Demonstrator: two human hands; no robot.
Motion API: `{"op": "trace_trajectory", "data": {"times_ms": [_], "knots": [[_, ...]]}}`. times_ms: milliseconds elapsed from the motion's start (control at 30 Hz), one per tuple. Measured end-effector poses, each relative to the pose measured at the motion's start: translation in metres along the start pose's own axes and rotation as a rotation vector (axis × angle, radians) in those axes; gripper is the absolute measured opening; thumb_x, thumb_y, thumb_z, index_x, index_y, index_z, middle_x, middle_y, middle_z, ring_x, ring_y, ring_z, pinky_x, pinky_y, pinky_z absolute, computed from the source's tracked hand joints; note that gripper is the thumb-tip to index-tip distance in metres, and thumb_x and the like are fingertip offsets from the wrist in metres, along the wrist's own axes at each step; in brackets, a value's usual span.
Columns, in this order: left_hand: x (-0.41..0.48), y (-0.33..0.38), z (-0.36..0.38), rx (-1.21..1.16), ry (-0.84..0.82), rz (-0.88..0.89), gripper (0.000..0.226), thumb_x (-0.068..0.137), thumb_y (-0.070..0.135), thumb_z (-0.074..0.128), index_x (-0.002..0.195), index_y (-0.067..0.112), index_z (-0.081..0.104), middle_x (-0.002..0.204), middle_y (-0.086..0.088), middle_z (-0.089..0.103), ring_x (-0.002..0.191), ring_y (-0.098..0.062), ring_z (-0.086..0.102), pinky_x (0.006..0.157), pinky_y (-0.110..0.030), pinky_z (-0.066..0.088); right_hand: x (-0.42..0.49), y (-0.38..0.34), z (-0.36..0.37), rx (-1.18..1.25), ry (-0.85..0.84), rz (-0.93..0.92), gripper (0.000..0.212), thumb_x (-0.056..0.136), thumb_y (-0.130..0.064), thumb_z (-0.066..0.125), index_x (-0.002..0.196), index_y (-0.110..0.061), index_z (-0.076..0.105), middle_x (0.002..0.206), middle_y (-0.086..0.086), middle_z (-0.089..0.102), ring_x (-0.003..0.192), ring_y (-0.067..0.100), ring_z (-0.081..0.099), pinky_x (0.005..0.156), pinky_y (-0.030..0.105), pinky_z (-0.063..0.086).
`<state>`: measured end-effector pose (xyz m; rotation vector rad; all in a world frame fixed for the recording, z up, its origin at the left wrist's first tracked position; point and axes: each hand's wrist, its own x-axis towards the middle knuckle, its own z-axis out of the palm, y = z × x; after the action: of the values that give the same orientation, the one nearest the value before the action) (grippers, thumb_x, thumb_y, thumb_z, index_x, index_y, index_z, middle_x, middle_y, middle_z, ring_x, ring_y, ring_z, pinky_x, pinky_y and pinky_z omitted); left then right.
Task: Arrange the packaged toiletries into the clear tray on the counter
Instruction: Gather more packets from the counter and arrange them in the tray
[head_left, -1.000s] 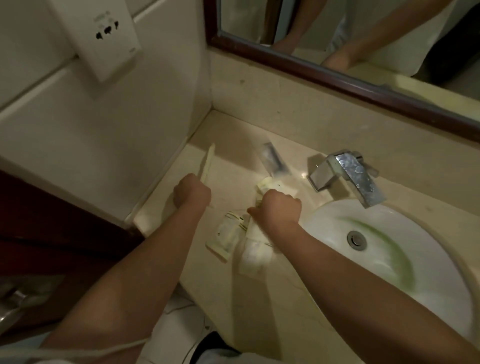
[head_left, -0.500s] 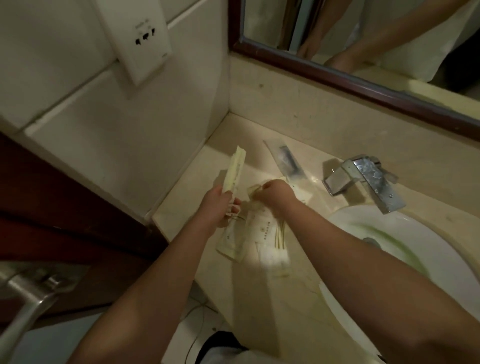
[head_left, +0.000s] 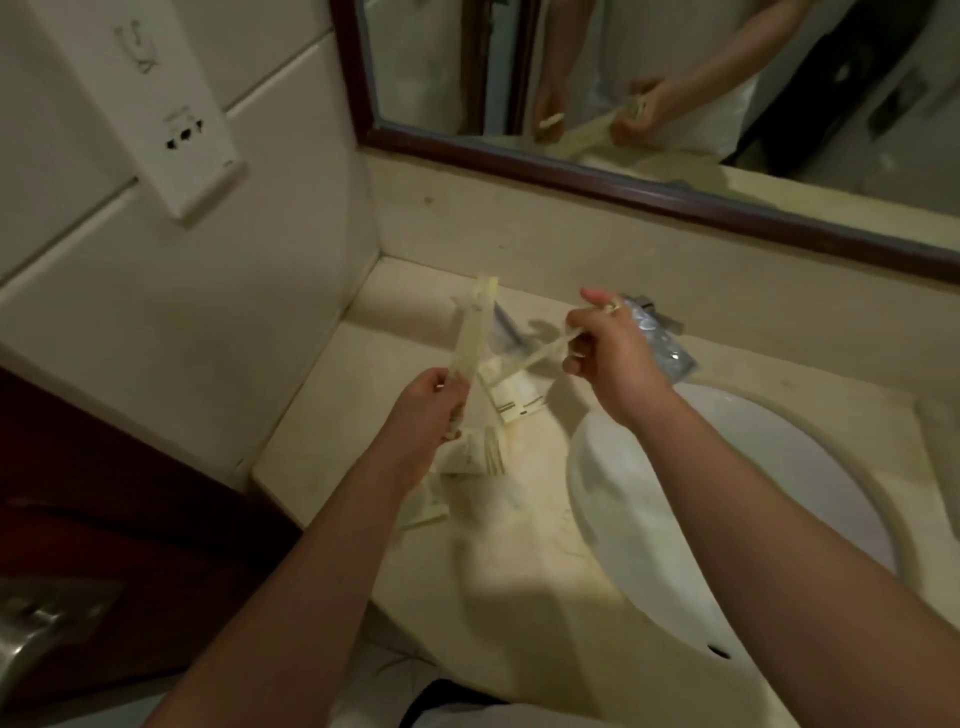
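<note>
Two packets (head_left: 470, 338), one per hand (head_left: 426, 410)

Long packet (head_left: 470, 338) in left grip (head_left: 426, 410): pale yellow. Thin packet (head_left: 540, 353) in right grip (head_left: 608, 358): same yellow. Flat packet (head_left: 519, 402) btw. the grips: cream w/ dark print lines. Bench (head_left: 519, 561): cream. Sink (head_left: 623, 545): white. Mirror frame (head_left: 623, 179): dark red-brown.

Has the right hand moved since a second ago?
Yes. The right hand has lifted off the counter and now overlaps the faucet, pinching a long packet.
</note>
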<state>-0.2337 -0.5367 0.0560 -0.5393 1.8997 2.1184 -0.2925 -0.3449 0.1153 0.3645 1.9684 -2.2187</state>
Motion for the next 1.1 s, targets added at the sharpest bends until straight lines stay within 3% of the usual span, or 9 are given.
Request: {"op": "trace_trajectory", "data": {"times_ms": [200, 300, 367, 467, 567, 667, 767, 967, 1100], "knots": [[-0.023, 0.009, 0.059, 0.158, -0.099, 0.093, 0.017, 0.095, 0.023, 0.055, 0.098, 0.009, 0.065, 0.084, -0.004, 0.066, 0.074, -0.016, 0.061, 0.068, -0.032, 0.049, -0.035, -0.006, -0.067, 0.274, 0.01, 0.046, 0.044, 0.09, 0.009, 0.037, 0.128, -0.007, 0.051, 0.066, 0.001, 0.062, 0.054, 0.015, 0.041, 0.055, 0.03, 0.036], [-0.035, 0.005, 0.087, 0.161, -0.166, 0.08, 0.018, 0.095, 0.023, 0.053, 0.101, 0.012, 0.066, 0.089, -0.006, 0.069, 0.082, -0.023, 0.062, 0.075, -0.04, 0.047, -0.058, -0.01, -0.109, 0.318, -0.009, 0.019, 0.038, 0.093, 0.007, 0.036, 0.119, -0.009, 0.058, 0.088, 0.007, 0.073, 0.073, 0.017, 0.065, 0.073, 0.035, 0.053], [-0.046, 0.0, 0.112, 0.178, -0.213, 0.072, 0.019, 0.096, 0.023, 0.052, 0.104, 0.014, 0.067, 0.093, -0.007, 0.07, 0.087, -0.028, 0.063, 0.078, -0.044, 0.048, -0.073, -0.009, -0.14, 0.362, 0.003, 0.019, 0.035, 0.096, 0.005, 0.035, 0.117, -0.009, 0.059, 0.095, 0.01, 0.072, 0.083, 0.02, 0.067, 0.079, 0.036, 0.053], [-0.068, -0.009, 0.156, 0.237, -0.302, 0.076, 0.019, 0.095, 0.025, 0.053, 0.107, 0.019, 0.068, 0.102, -0.011, 0.072, 0.095, -0.032, 0.066, 0.086, -0.049, 0.052, -0.095, -0.003, -0.195, 0.478, 0.031, 0.034, 0.026, 0.091, 0.002, 0.039, 0.106, -0.011, 0.056, 0.086, 0.009, 0.07, 0.077, 0.022, 0.062, 0.073, 0.035, 0.048], [-0.099, -0.022, 0.211, 0.295, -0.394, 0.093, 0.016, 0.096, 0.023, 0.052, 0.103, 0.021, 0.066, 0.095, -0.01, 0.07, 0.08, -0.021, 0.067, 0.073, -0.041, 0.05, -0.127, 0.002, -0.26, 0.692, -0.046, 0.033, 0.034, 0.066, 0.003, 0.052, 0.093, -0.016, 0.045, 0.077, 0.008, 0.059, 0.066, 0.019, 0.048, 0.063, 0.029, 0.039], [-0.134, -0.039, 0.267, 0.317, -0.49, 0.08, 0.02, 0.099, 0.016, 0.046, 0.112, 0.012, 0.06, 0.101, -0.013, 0.072, 0.075, -0.017, 0.067, 0.066, -0.034, 0.049, -0.165, 0.008, -0.326, 0.495, 0.052, 0.022, 0.033, 0.081, 0.012, 0.052, 0.1, -0.015, 0.05, 0.083, 0.006, 0.059, 0.067, 0.014, 0.053, 0.065, 0.025, 0.043], [-0.166, -0.058, 0.322, 0.325, -0.593, 0.059, 0.023, 0.1, 0.015, 0.043, 0.118, 0.011, 0.057, 0.103, -0.01, 0.073, 0.08, -0.023, 0.07, 0.07, -0.037, 0.052, -0.201, 0.009, -0.384, 0.252, 0.2, -0.049, 0.011, 0.093, -0.001, 0.057, 0.093, -0.012, 0.058, 0.074, 0.001, 0.058, 0.062, 0.008, 0.053, 0.058, 0.018, 0.047], [-0.213, -0.084, 0.418, 0.334, -0.654, 0.003, 0.02, 0.099, 0.015, 0.046, 0.111, 0.009, 0.061, 0.1, -0.017, 0.072, 0.091, -0.036, 0.07, 0.08, -0.045, 0.054, -0.25, 0.016, -0.475, 0.249, 0.39, -0.03, 0.004, 0.089, -0.01, 0.065, 0.086, -0.011, 0.065, 0.064, -0.002, 0.054, 0.051, 0.004, 0.048, 0.047, 0.017, 0.042], [-0.211, -0.089, 0.461, 0.367, -0.66, -0.024, 0.017, 0.097, 0.015, 0.052, 0.104, 0.008, 0.066, 0.085, -0.011, 0.071, 0.07, -0.027, 0.066, 0.06, -0.032, 0.053, -0.257, 0.013, -0.516, 0.322, 0.438, 0.006, 0.001, 0.089, -0.009, 0.065, 0.089, -0.009, 0.066, 0.063, -0.003, 0.057, 0.05, 0.004, 0.05, 0.045, 0.017, 0.045]]}}
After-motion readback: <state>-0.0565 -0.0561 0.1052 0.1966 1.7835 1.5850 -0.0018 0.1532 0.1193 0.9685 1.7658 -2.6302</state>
